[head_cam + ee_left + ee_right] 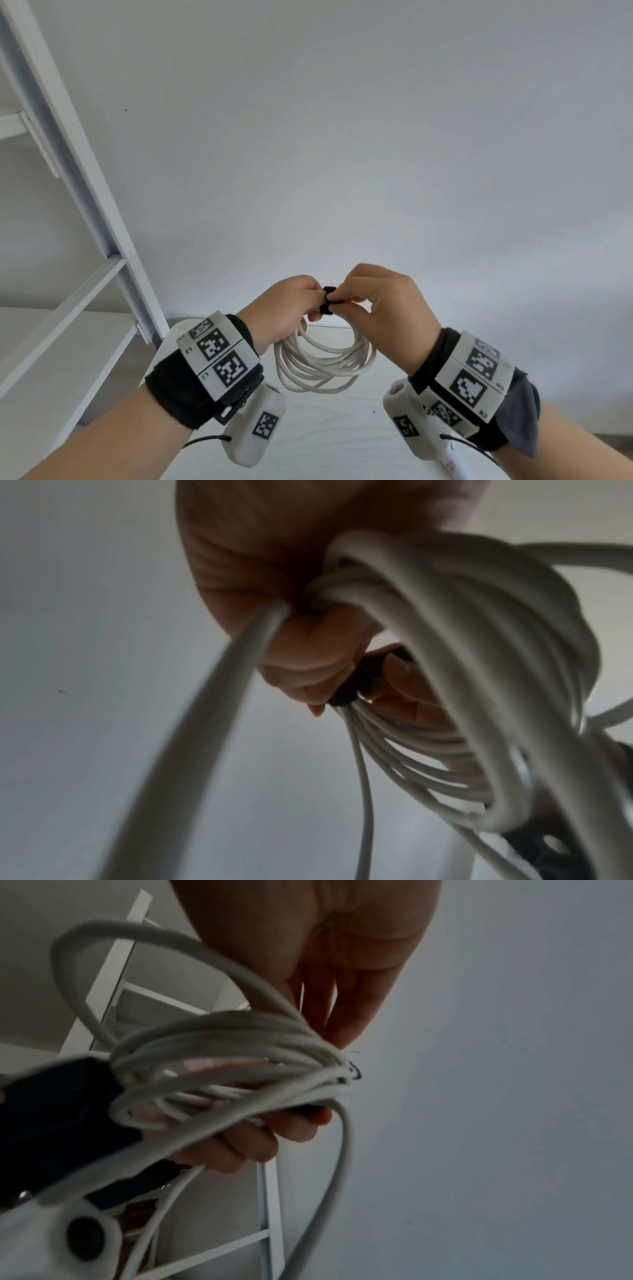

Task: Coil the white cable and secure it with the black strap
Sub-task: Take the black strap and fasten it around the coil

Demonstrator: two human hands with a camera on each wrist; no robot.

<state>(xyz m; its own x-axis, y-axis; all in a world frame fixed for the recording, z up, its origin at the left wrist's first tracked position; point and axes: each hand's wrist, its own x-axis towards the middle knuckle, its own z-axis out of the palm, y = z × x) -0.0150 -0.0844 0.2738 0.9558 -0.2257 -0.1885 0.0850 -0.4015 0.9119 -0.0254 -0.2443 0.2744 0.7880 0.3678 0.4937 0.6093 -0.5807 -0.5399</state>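
The white cable (323, 363) hangs in several loops below both hands, held up in the air in front of the wall. A black strap (328, 300) is wrapped round the top of the coil. My left hand (291, 308) grips the bundled loops at the top, fingers curled round them (308, 653). My right hand (370, 301) pinches the black strap with thumb and fingertips. In the left wrist view the strap (356, 680) shows as a dark band round the loops. In the right wrist view the coil (222, 1069) crosses the middle, and little of the strap shows.
A white shelf frame (78, 192) leans at the left, with a shelf board (68, 359) below it. A white tabletop (335, 428) lies under the hands. The grey wall (376, 137) fills the background.
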